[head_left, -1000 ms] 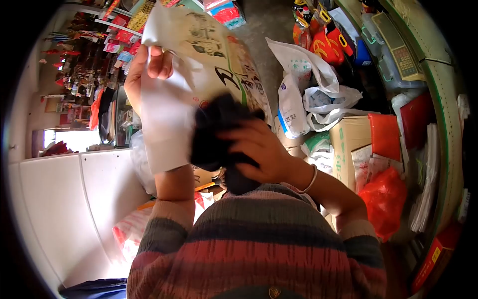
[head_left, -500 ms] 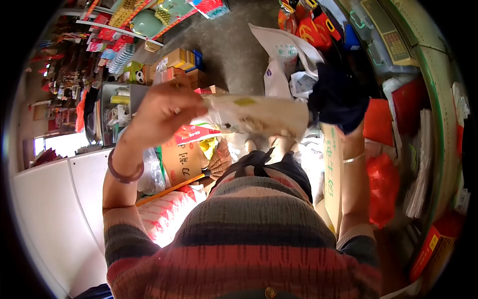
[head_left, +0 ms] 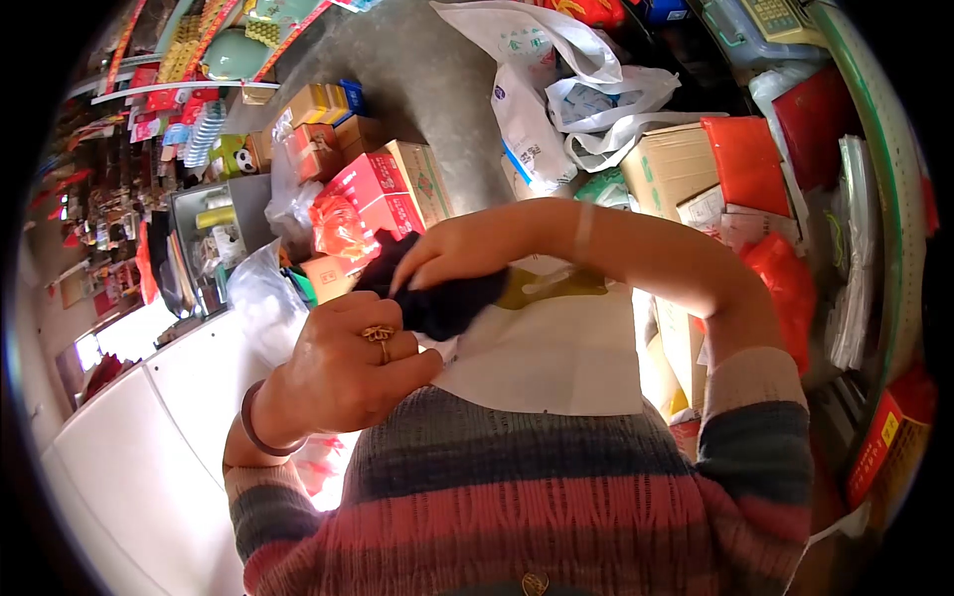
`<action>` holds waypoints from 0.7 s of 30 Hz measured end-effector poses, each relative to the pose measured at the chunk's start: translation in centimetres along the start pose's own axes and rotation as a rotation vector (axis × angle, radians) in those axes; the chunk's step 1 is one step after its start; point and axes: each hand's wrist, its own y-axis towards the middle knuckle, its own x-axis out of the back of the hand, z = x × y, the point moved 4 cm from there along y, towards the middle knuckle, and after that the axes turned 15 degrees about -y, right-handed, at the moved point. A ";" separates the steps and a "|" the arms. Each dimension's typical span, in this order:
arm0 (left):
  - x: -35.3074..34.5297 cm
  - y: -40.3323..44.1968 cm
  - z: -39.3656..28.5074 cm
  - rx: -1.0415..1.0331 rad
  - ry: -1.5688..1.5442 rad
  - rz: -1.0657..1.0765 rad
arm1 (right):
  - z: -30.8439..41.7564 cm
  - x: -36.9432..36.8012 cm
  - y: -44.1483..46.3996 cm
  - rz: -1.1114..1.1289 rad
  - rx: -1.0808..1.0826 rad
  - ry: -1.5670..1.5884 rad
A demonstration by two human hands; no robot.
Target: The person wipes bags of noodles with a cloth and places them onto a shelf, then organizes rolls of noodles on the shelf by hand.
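In front of my chest is a flat white sheet or packet point(head_left: 556, 363) with an olive-coloured patch along its upper edge. My left hand point(head_left: 348, 358), with a gold ring and a bangle, is closed at its left end; the fingertips are partly hidden. A dark navy cloth point(head_left: 437, 303) is bunched over the packet's upper left corner. My right hand point(head_left: 462, 248) reaches across from the right and presses its fingers into that cloth, close beside my left knuckles.
A white cabinet top point(head_left: 119, 437) stands at the left. Beyond my hands are red cartons point(head_left: 383, 194), an open cardboard box point(head_left: 676, 164) and white carrier bags point(head_left: 532, 129). Red plastic bags point(head_left: 780, 288) and a green-edged shelf point(head_left: 884, 199) line the right side.
My right hand has brought the dark cloth leftward to my left hand. The packet, stretched out between both hands before, now lies closer to my chest with its white face showing.
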 end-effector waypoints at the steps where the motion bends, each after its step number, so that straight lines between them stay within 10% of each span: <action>1: 0.0 -0.2 0.2 0.016 -0.013 -0.022 | 0.8 0.7 -2.3 0.021 -0.016 0.017; 6: -0.3 -1.0 1.0 0.068 -0.052 -0.040 | 3.0 0.6 -14.5 0.009 0.172 0.102; 10: -0.4 -0.1 1.2 0.005 -0.047 -0.086 | 1.1 -1.3 -22.2 0.191 -0.687 -0.230; 14: -0.7 1.1 0.6 -0.107 -0.005 0.045 | 1.3 2.6 -24.7 -0.301 -0.811 -0.376; 16: -1.1 1.6 0.7 -0.140 -0.016 0.067 | 0.4 5.2 -23.0 -0.709 -0.702 0.001; 21: -1.9 2.7 0.8 -0.218 -0.114 0.111 | 0.9 4.1 -4.7 -0.254 0.093 -0.143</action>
